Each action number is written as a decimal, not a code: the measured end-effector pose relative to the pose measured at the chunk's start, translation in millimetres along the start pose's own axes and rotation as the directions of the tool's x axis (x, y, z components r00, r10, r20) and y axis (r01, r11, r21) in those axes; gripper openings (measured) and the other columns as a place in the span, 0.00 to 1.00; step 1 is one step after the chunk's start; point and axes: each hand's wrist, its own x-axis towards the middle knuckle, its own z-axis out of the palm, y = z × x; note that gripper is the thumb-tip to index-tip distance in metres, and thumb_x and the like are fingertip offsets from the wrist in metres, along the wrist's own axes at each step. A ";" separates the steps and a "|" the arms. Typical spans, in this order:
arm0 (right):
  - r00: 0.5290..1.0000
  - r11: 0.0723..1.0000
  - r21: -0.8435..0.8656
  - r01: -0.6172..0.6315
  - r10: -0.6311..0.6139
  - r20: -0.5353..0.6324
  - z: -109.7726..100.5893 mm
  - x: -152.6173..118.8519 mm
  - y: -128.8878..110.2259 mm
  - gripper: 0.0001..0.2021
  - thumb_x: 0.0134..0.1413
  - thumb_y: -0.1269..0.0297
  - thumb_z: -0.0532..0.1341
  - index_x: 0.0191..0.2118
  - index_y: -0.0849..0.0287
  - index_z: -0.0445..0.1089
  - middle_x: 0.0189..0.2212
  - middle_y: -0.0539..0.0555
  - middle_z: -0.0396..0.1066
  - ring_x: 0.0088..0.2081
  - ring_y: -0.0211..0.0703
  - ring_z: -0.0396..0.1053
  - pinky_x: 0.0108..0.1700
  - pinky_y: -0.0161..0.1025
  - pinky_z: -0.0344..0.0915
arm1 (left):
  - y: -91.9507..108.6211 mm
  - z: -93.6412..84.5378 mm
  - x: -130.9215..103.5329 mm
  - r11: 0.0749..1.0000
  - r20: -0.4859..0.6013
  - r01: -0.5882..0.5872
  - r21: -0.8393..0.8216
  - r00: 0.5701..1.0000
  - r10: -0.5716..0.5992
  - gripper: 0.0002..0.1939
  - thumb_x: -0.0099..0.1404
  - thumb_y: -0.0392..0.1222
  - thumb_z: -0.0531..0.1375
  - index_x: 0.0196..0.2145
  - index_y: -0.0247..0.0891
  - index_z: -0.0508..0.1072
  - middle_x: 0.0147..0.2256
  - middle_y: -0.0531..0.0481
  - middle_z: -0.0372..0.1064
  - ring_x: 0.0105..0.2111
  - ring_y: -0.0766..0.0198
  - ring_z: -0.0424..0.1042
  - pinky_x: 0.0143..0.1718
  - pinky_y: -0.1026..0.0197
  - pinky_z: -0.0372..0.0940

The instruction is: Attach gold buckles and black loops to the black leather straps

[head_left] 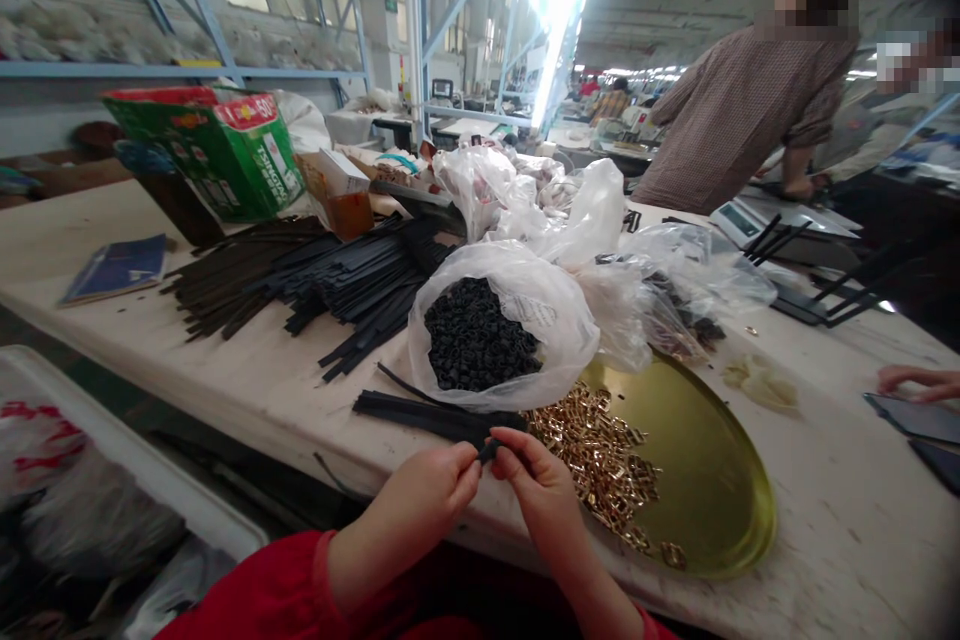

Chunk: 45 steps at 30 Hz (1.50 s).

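My left hand and my right hand meet at the table's front edge, fingers pinched. Between their fingertips is a small black strap piece, partly covered by the fingers. Just behind them lies a bundle of black strips. Farther back, an open white plastic bag holds many small black pieces. Beside my right hand, a heap of gold-coloured metal buckles lies on a round gold tray.
Stacks of dark strips, a green carton and a blue booklet lie at left. Clear plastic bags stand behind. A person stands at the far right; another person's hand touches a phone-like object.
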 end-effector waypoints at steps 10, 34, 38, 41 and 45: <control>0.978 0.998 0.048 0.030 -0.039 0.203 -14.0 -5.7 -5.3 0.06 0.48 0.64 0.61 0.34 0.55 0.74 0.24 0.47 0.66 0.25 0.35 0.65 0.31 0.34 0.62 | 0.3 -3.6 -3.0 0.992 0.132 -0.068 -0.111 0.988 0.082 0.13 0.64 0.40 0.46 0.32 0.39 0.70 0.26 0.53 0.68 0.27 0.64 0.65 0.27 0.66 0.51; 0.937 0.909 0.276 -0.313 0.248 0.248 -8.6 -17.3 3.6 0.16 0.34 0.55 0.69 0.29 0.60 0.69 0.17 0.45 0.68 0.21 0.34 0.64 0.27 0.33 0.59 | -0.5 12.8 -5.7 0.981 0.278 0.110 -0.160 0.959 -0.063 0.13 0.64 0.43 0.45 0.29 0.39 0.67 0.22 0.53 0.65 0.22 0.65 0.63 0.22 0.67 0.53; 0.942 0.913 0.258 -0.315 0.268 0.202 -16.8 -17.6 -1.5 0.16 0.36 0.55 0.68 0.30 0.60 0.69 0.16 0.45 0.67 0.20 0.34 0.64 0.28 0.33 0.59 | -1.8 10.0 -9.2 0.972 0.378 0.151 -0.181 0.923 -0.073 0.13 0.64 0.46 0.45 0.32 0.39 0.66 0.22 0.55 0.64 0.19 0.67 0.62 0.21 0.68 0.54; 0.949 0.898 0.317 -0.306 0.264 0.171 -13.5 -21.0 -2.2 0.16 0.38 0.55 0.67 0.31 0.60 0.68 0.17 0.45 0.67 0.20 0.34 0.63 0.28 0.34 0.59 | -2.2 9.3 -9.3 0.981 0.301 0.091 -0.173 0.953 -0.036 0.13 0.64 0.45 0.47 0.26 0.39 0.63 0.20 0.56 0.62 0.21 0.67 0.62 0.25 0.67 0.54; 0.952 0.928 0.266 -0.259 0.200 0.230 -10.4 -24.0 2.3 0.16 0.38 0.54 0.66 0.32 0.58 0.69 0.24 0.48 0.68 0.23 0.37 0.64 0.28 0.36 0.60 | -1.0 10.8 -8.7 0.967 0.264 0.113 -0.227 0.963 -0.051 0.11 0.63 0.44 0.47 0.28 0.38 0.64 0.19 0.56 0.61 0.21 0.67 0.61 0.25 0.67 0.54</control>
